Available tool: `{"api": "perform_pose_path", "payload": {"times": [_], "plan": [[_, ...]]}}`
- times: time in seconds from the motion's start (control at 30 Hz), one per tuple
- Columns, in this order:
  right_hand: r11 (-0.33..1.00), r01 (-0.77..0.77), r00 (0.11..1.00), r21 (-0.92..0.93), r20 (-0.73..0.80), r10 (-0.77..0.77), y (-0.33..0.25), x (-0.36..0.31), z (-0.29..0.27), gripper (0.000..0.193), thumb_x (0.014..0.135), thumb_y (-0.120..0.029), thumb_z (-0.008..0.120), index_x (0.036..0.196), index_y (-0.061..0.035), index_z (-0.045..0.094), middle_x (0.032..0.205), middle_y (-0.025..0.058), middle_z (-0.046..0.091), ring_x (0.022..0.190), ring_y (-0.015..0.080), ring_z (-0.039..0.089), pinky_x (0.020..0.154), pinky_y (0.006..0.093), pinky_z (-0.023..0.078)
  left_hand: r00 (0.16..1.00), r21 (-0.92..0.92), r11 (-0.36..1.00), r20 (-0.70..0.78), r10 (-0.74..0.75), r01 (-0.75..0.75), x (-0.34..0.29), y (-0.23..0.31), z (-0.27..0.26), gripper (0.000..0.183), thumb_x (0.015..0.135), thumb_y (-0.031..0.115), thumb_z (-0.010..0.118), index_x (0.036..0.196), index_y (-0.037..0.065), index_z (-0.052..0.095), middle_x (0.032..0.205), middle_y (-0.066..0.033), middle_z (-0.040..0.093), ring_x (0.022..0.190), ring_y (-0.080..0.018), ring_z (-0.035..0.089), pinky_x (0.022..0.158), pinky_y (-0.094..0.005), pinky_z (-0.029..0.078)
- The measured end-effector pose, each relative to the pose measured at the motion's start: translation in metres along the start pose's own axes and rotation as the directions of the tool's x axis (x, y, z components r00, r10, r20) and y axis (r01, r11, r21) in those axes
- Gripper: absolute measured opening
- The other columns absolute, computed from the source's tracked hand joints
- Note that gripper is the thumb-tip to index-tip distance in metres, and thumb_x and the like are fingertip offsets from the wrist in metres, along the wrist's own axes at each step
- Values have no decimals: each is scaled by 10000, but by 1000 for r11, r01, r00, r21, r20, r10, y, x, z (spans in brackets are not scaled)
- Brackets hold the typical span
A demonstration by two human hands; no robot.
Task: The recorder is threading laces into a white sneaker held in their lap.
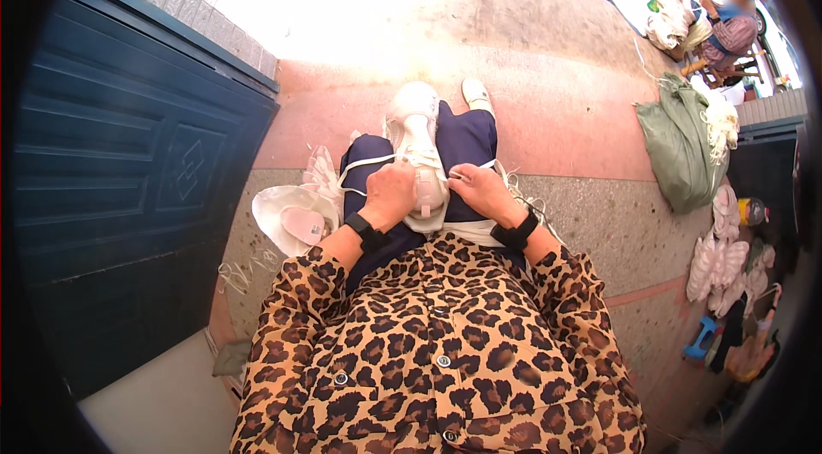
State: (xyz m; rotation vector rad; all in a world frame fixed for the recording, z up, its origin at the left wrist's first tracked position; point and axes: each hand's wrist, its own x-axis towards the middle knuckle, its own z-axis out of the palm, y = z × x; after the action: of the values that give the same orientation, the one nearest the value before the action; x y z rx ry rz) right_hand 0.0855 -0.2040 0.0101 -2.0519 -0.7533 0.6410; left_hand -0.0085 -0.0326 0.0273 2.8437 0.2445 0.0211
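Observation:
A white sneaker (414, 103) with pale pink parts rests between my thighs, its toe pointing away from me. My left hand (392, 195) is closed in a fist at the left of the shoe's opening, and a white shoelace (354, 165) trails left from it over my leg. On the opposite side, my right hand (485, 194) pinches at the opening's edge with thumb and finger. What lies between those fingertips is too small to make out, though white lace shows beside the hand. Dark bands circle both wrists.
Left of my leg sits a white, bowl-shaped holder (267, 213) with a pink insole. Dark blue metal doors (103, 163) stand at left. A green sack (681, 146), pale shoes (717, 266) and a yellow bottle (753, 212) are at right. A seated person (728, 35) works farther off.

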Motion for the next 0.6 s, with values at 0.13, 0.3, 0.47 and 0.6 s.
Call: {"api": "perform_pose_path", "payload": {"times": [0.13, 0.3, 0.47, 0.6], "plan": [[994, -109, 994, 26, 30, 108, -33, 3, -3, 305, 772, -193, 584, 1026, -24, 571, 735, 164, 608, 738, 320, 597, 678, 366, 465, 976, -278, 942, 158, -149, 189, 5, -8, 6, 156, 746, 128, 522, 757, 1, 611, 745, -162, 616, 689, -315, 600, 599, -356, 477], [983, 156, 984, -97, -66, -162, -20, 7, 22, 316, 767, -114, 544, 1074, -37, 541, 791, 146, 609, 717, 316, 601, 628, 387, 473, 943, -619, 722, 295, -152, 310, 7, -20, 14, 185, 757, 141, 502, 777, 6, 626, 750, -193, 609, 695, -317, 600, 624, -368, 470], [884, 223, 967, -411, -20, -252, -15, 5, 27, 328, 777, -83, 510, 1098, -18, 514, 787, 144, 614, 656, 296, 610, 566, 372, 489, 966, -340, 915, 210, -152, 217, 9, -2, 15, 171, 761, 167, 541, 777, 26, 636, 751, -184, 610, 724, -324, 599, 657, -389, 467], [873, 239, 963, -425, -15, -271, -16, 4, 27, 339, 770, -79, 511, 1104, -14, 505, 780, 146, 613, 643, 297, 609, 557, 372, 487, 979, -630, 749, 127, -162, 206, 3, -7, 21, 172, 757, 176, 575, 786, 19, 640, 753, -178, 612, 713, -314, 600, 654, -371, 468]]}}
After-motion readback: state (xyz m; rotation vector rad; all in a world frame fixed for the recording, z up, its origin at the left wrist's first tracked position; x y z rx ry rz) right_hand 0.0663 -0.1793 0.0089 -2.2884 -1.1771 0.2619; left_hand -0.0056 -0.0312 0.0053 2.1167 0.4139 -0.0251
